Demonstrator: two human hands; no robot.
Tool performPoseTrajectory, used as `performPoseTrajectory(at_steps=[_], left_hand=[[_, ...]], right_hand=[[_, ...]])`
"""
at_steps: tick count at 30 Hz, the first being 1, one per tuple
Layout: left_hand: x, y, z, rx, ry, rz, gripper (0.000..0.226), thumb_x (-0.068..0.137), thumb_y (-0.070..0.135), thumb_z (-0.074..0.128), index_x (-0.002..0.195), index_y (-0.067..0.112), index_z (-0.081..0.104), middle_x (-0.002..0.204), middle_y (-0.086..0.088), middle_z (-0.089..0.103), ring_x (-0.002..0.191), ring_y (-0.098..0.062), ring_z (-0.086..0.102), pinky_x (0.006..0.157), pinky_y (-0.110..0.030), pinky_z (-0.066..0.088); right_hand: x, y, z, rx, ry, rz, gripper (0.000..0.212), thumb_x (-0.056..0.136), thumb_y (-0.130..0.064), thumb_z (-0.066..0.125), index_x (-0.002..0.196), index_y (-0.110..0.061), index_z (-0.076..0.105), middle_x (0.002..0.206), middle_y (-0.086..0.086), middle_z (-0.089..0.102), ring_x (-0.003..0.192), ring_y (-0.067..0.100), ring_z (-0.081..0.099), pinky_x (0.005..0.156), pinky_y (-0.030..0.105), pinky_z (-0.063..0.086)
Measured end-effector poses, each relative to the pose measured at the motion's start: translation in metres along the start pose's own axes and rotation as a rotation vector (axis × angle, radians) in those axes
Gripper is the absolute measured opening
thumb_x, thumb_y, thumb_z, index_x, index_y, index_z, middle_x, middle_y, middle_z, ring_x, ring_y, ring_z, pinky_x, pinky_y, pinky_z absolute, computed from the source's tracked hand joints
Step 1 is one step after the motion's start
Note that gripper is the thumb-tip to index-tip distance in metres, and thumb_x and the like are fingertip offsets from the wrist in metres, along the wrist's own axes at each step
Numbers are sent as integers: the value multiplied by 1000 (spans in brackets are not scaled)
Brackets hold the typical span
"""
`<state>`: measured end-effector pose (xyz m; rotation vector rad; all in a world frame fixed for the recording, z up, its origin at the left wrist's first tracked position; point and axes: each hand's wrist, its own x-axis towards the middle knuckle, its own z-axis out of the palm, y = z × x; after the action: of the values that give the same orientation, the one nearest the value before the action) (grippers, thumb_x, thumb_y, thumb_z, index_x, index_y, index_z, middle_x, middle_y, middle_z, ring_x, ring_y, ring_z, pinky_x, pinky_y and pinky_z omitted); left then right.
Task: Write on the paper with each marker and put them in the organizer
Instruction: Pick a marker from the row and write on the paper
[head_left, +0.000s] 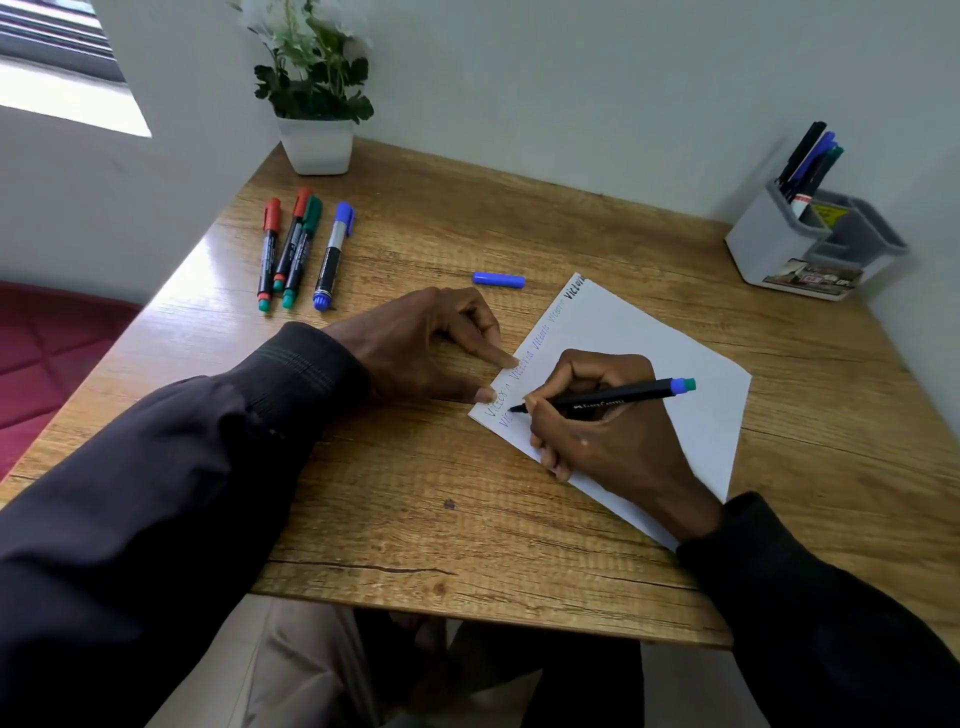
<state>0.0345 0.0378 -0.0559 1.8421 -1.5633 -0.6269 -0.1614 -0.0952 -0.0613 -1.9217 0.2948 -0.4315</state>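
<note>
while the right hand (597, 431) pinches the black marker (613, 397) low on its barrel, thumb and fingers curled round it close to the nib, the tip rests on the near left corner of the paper (639, 332), beside lines of writing. the marker looks light, stiff and smooth, a slim round plastic tube, so it would likely roll if laid on the table (415, 519). a grip near the nib suits writing; a hold at mid-barrel would better suit dropping it upright into the organizer (763, 244). its loose blue cap (498, 280) lies on the wood beyond the left hand (415, 348), apart from the sheet, and probably needs pushing on first. the paper is thin, limp and apt to slide on the wood-grain top; the left hand grips nothing, forefinger and thumb tips pressing the sheet's left edge. four capped markers (293, 249) lie side by side at far left. the organizer, a grey hard-plastic box with compartments, stands at the far right with upright markers (814, 157) in it.
</note>
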Motion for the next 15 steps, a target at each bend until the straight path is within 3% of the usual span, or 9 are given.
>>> performPoseTrajectory(at_steps=[10, 15], left_hand=[[1, 2, 0, -10, 8, 0, 35, 76, 29, 81, 107, 40, 70, 115, 16, 57, 106, 7, 50, 81, 0, 41], [1, 2, 0, 14, -3, 6, 35, 77, 30, 80, 110, 36, 71, 116, 16, 56, 107, 7, 50, 85, 0, 41]], right_hand=[[0, 0, -1, -10, -2, -14, 26, 92, 6, 71, 73, -12, 69, 59, 8, 70, 42, 24, 67, 40, 28, 50], [-1, 2, 0, -17, 19, -30, 19, 93, 5, 72, 78, -8, 71, 60, 7, 69, 44, 23, 67, 41, 28, 51]])
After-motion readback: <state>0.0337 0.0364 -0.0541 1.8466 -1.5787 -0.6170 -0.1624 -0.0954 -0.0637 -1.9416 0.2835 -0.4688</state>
